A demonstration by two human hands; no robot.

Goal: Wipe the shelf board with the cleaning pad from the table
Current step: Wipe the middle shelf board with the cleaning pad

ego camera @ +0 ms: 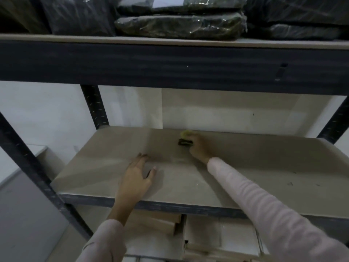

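- White walls (47,114) stand behind a dark metal rack (170,67). Its middle shelf board (264,176) is a pale brown sheet.
- Dark bags (179,25) wrapped in plastic lie on the shelf above, and brown boxes (217,239) sit below.
- The cleaning pad (186,138) is on the shelf board, far back near the wall, about in the middle. It looks yellow-green with a dark side.
- The left hand (136,178) lies flat on the board near the front edge. Its fingers (140,159) are spread out and hold nothing.
- The right hand (200,148) reaches deep in. Its fingers are curled round the pad and press it on the board.
- The step in hand looks like the wiping itself, at the back of the board.
- Small dark marks (290,183) show on the right side of the board. The next move likely needs the pad pushed that way, kept flat and pressed down.
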